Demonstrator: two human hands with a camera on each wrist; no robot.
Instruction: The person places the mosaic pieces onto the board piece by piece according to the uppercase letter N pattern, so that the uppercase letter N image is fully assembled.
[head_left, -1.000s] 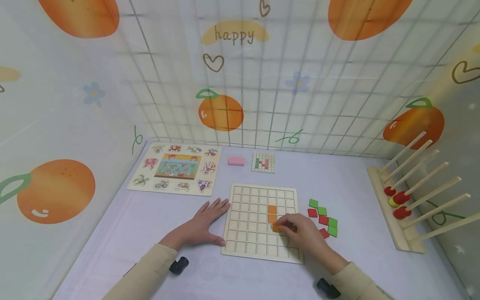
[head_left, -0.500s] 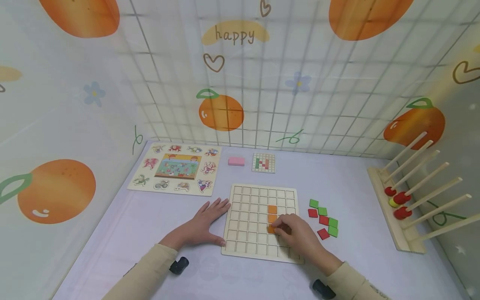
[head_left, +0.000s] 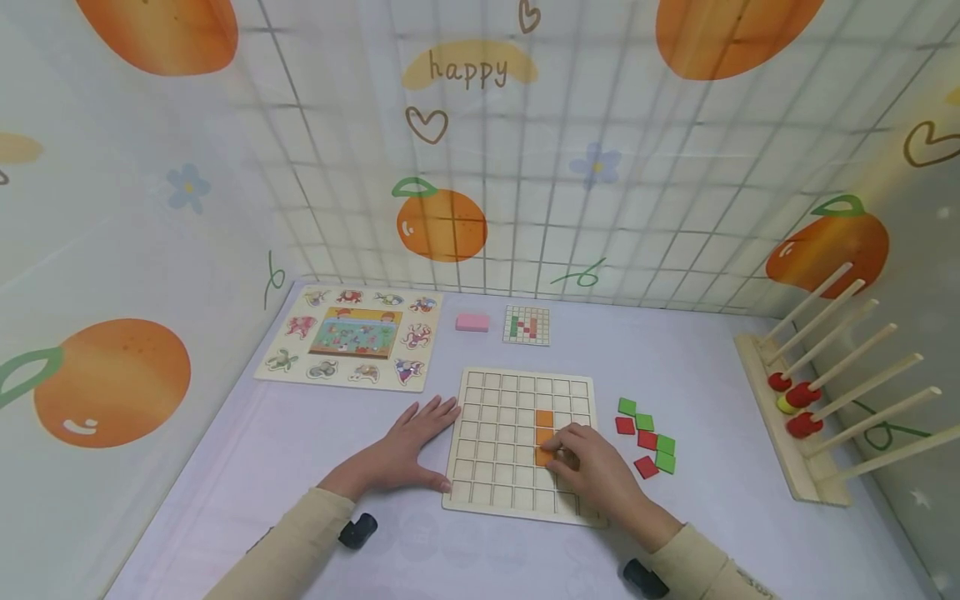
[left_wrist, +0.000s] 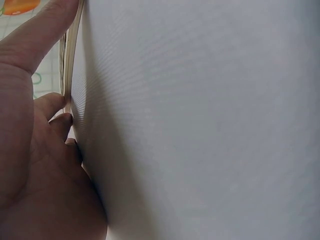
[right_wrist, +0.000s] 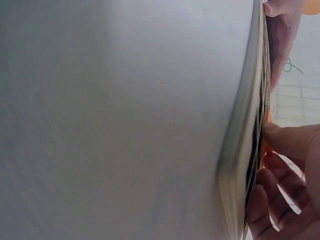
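Note:
A wooden grid board (head_left: 495, 467) lies flat on the table. Two orange tiles sit one above the other in its cells, the upper orange tile (head_left: 544, 418) in full view. A third orange tile (head_left: 542, 457) lies just below them in the same column, with the thumb and index finger of my right hand (head_left: 596, 471) pinching its right side. In the right wrist view, the thumb (right_wrist: 290, 140) and fingers come down at the board's face. My left hand (head_left: 401, 450) rests on the table with fingers spread, its fingertips and thumb against the board's left edge.
Several loose red and green tiles (head_left: 647, 439) lie right of the board. Behind it are a pattern card (head_left: 527, 325) and a pink block (head_left: 472, 322). A sea-animal puzzle (head_left: 300, 354) lies back left; a wooden peg rack (head_left: 783, 433) with beads stands at the right.
My right hand has moved slightly left, bringing the third orange tile from a tilted position into line under the other two. My left hand has stayed still.

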